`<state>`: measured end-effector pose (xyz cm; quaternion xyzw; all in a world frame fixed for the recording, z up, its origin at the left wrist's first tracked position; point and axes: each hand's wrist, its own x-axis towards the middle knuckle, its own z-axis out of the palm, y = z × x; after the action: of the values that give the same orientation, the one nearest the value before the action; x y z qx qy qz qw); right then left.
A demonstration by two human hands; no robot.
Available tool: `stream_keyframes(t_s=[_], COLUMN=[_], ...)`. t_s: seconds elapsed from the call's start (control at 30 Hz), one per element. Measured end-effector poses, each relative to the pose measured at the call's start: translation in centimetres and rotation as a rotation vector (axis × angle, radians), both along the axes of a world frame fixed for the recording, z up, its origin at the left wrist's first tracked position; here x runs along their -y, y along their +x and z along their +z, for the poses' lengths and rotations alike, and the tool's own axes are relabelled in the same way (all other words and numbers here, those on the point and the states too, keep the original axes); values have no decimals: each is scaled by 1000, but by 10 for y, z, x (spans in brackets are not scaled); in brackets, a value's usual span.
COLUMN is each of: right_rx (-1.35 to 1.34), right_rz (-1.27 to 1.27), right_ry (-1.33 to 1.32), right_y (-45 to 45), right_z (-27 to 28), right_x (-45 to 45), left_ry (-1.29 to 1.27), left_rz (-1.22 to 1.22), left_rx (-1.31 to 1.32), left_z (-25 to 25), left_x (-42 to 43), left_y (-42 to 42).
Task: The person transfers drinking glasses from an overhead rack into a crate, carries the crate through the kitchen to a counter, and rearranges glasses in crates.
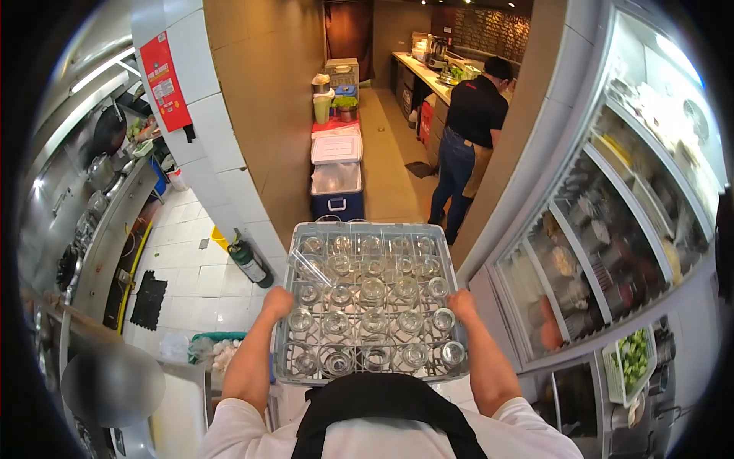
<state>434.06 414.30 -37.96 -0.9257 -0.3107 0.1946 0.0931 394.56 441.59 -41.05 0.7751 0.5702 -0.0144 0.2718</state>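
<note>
A grey glass rack [436,229] full of clear drinking glasses [373,291] is held out in front of my body at waist height. My left hand [277,303] is closed on its left side, and my right hand [461,304] grips the right side at about the same level. Most glasses stand in the rack's compartments. One tall glass [310,268] lies tilted across the others near the left rim. The fingers of both hands are partly hidden by the rack's sides.
Ahead, a passage runs between brown walls. A blue cooler [336,203] stands at its left; a co-worker [470,138] in black is at the right counter [420,73]. A fire extinguisher [248,262] stands by the left pillar. A glass-fronted fridge [604,222] flanks my right.
</note>
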Motion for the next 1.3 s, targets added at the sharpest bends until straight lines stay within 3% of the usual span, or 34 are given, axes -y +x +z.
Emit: stream_keyframes(t_s=[0.33,0.47,0.73,0.8,1.23,1.3], right_rx=[104,86,42,59,71,122], right_rz=[-76,-48,-112,-68,-56,125], right_ry=[73,-63,56,76,78,-71], right_y=[106,150,231,252,339,368], right_z=[-55,-61,-18,-30,-55,-86], right_x=[-101,-142,-243,-263,-382,-392], left_ry=[20,-23,-60,-95,-34,-24], left_rz=[-92,-69,49,43,72,36], left_rx=[56,35,46,19,47,0], left_z=[3,1,-1,14,-14,-19], left_x=[-139,-174,-242,-260,-381,-398], left_y=[111,161,235,251,339,353])
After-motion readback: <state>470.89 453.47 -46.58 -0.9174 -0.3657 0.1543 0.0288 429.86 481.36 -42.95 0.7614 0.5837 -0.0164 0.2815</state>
